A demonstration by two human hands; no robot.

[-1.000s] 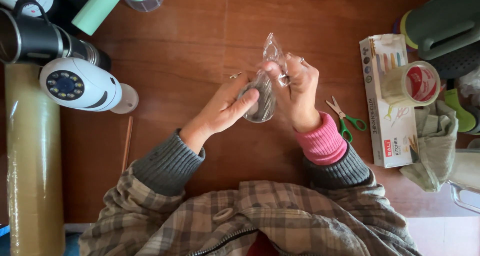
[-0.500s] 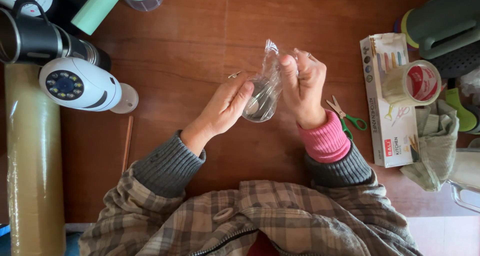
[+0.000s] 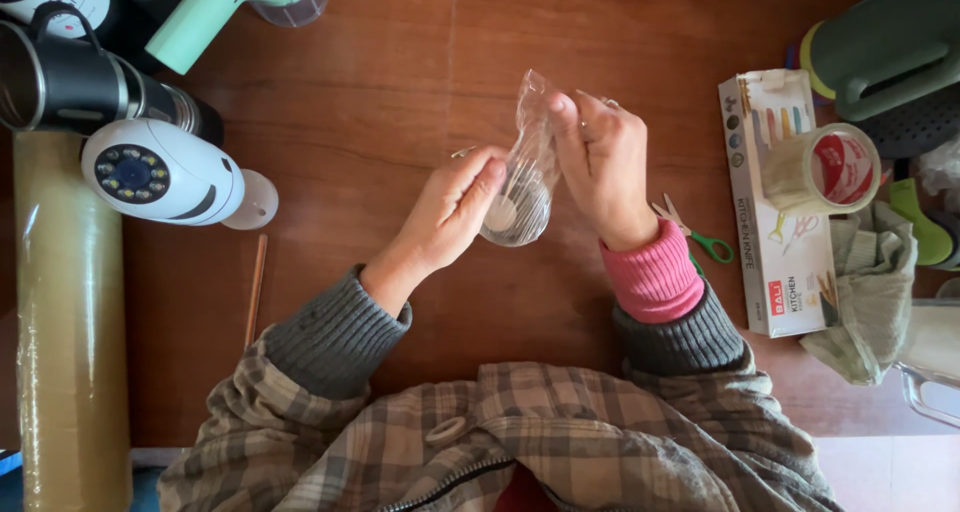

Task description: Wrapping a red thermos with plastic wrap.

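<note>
- The bag (image 3: 525,177), a small clear plastic one, sits at the centre of the frame, held above the surface (image 3: 380,102) between both hands.
- Its long axis runs near vertical in the frame: the twisted neck points to the upper edge and the rounded, filled bottom hangs toward the lower edge.
- Small pale round pieces show through the plastic in the bottom part; what they are cannot be told.
- The right hand (image 3: 605,167) lies just right of the bag. Its grip is pinched on the neck, the fingers curled over the upper part and the back of the hand turned to the camera.
- The left hand (image 3: 450,207) lies just left of the bag and lower. Its thumb and fingertips press against the filled bottom, grasping it from the side; the wrist slants down to the lower left of the frame.
- Both hands touch the bag; the right one has the neck and the left one the bulge, so neither is nearer.
- The forearms come up from the lower edge and converge on the bag, the sleeves grey, with a pink cuff at the right wrist.
- The scissors (image 3: 695,234), green-handled, lie on the surface just right of the right wrist, apart from the bag.
- A box (image 3: 770,242) with a roll of tape (image 3: 825,169) on it lies at the right of the frame, and a white camera (image 3: 165,172) at the left; all are well apart from the hands.
</note>
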